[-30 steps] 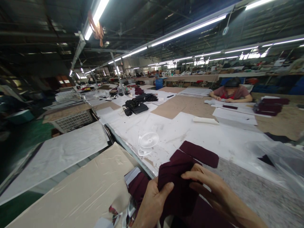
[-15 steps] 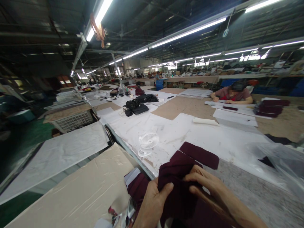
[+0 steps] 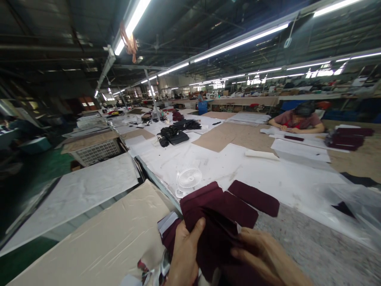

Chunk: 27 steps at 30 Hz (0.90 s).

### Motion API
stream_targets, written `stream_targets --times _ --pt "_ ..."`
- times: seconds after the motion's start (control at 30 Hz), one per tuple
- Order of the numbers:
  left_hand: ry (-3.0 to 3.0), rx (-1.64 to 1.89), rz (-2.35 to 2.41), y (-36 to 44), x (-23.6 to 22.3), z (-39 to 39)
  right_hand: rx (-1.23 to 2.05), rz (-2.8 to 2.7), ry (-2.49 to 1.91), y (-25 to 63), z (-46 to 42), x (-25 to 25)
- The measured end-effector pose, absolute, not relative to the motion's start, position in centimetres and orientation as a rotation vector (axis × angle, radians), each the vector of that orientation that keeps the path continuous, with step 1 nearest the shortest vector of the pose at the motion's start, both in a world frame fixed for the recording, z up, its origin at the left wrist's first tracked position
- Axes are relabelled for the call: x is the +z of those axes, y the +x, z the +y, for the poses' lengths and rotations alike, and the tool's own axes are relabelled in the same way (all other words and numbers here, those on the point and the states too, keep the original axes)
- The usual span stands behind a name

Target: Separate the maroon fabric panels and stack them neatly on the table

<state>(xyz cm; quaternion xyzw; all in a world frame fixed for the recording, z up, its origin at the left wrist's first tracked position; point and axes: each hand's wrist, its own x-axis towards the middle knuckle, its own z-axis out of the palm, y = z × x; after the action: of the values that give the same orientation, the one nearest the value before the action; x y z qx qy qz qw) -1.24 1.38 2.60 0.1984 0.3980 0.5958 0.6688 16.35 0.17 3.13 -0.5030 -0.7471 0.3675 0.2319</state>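
Dark maroon fabric [image 3: 205, 204] is held up in front of me, with loose folds hanging toward my body. My left hand [image 3: 186, 250] grips its left side, thumb lying on top of the cloth. At the right, my right hand [image 3: 264, 248] has its fingers closed on the same fabric, near a small white bit at the fingertips that I cannot make out. Two flat maroon pieces lie just beyond: a long strip with rounded ends [image 3: 256, 198] and another panel [image 3: 242, 208] partly covered by the held cloth. More folded maroon fabric [image 3: 169, 236] lies beside my left hand.
A small white fan [image 3: 189, 177] stands on the white-covered table [image 3: 220, 167]. Black cloth bundles [image 3: 174, 135] lie farther back. Clear plastic film [image 3: 354, 202] is at the right. A co-worker [image 3: 299, 119] leans over the table near stacked maroon pieces [image 3: 347, 138]. A beige-covered surface [image 3: 104, 238] extends leftward.
The held fabric has moved left and spread out, uncovering more of the panel behind it. My right hand has shifted slightly down. The whole view has shifted a little.
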Motion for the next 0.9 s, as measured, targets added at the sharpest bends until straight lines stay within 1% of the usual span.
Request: stream_targets --times 0.07,0.1,0.23,0.3,0.4,0.63,0.73,0.8,0.9 --pt "0.434 1.351 0.897 -1.4 2.9 1.4 1.101 -2.008 -1.285 16.0 0.2 2.8" --pt "0.437 1.355 0.894 -1.4 3.0 1.4 1.097 -1.993 -1.263 15.9 0.2 2.6" --pt "0.483 1.330 0.866 -1.3 2.8 1.4 0.859 -1.912 -1.327 15.7 0.5 1.9" --pt "0.503 1.294 0.816 -1.1 2.5 1.3 0.852 -1.840 -1.283 15.6 0.6 2.0" --pt "0.488 1.264 0.741 -0.8 1.9 1.0 1.009 -1.704 -1.234 15.1 0.5 2.2" --pt "0.392 1.187 0.763 -1.5 1.5 0.3 1.435 -1.335 -1.326 15.3 -1.0 2.1" --pt "0.370 1.130 0.644 -1.8 2.0 0.2 1.633 -1.215 -1.227 16.1 -1.2 2.1" --pt "0.369 1.078 0.547 -2.0 2.3 0.2 1.722 -1.177 -1.151 16.4 -1.2 2.2" --pt "0.351 1.051 0.485 -2.0 2.1 0.5 1.762 -1.152 -1.102 16.4 -1.1 2.2"
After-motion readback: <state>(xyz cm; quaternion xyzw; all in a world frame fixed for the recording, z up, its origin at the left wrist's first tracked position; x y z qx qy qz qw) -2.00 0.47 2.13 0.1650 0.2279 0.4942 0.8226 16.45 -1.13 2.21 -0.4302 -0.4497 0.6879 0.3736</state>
